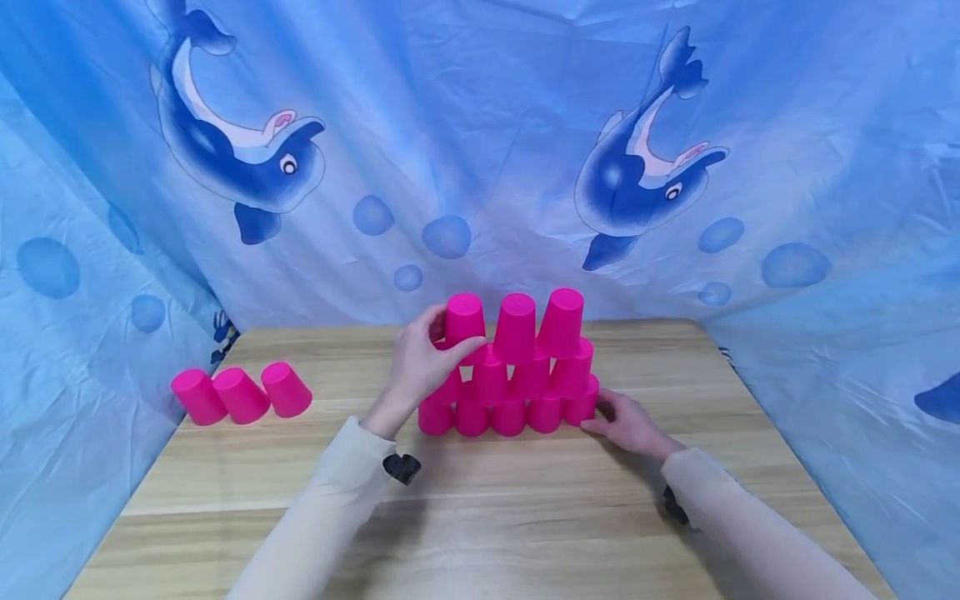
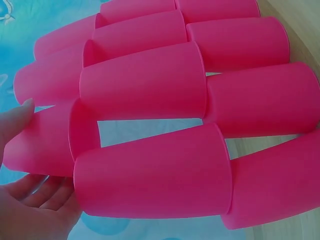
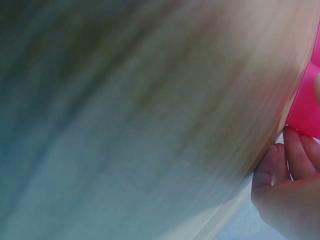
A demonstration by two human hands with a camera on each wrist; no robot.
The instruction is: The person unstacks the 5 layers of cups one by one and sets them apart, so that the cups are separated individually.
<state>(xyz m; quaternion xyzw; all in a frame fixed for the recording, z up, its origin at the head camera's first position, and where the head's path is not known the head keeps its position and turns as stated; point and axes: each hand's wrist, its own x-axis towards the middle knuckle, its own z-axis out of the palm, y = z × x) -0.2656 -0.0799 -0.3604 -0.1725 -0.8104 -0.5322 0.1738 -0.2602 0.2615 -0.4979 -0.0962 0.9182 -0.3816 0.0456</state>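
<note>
Pink plastic cups stand upside down in a stepped wall of three rows. The top row has three cups, and the two lower rows hold several each. My left hand (image 1: 423,358) grips the left cup (image 1: 465,315) of the top row, thumb on the near side and fingers behind; in the left wrist view this cup (image 2: 42,142) sits on the row beneath. Low at the right end, my right hand (image 1: 630,423) holds the end cup (image 1: 579,407) of the bottom row between thumb and fingers. The right wrist view shows its fingers (image 3: 300,157) at that cup's rim.
Three more pink cups (image 1: 242,396) stand upside down in a line near the left edge of the wooden table (image 1: 510,517). A blue curtain (image 1: 480,125) printed with dolphins and bubbles hangs behind and at both sides. Both forearms reach in from the near edge.
</note>
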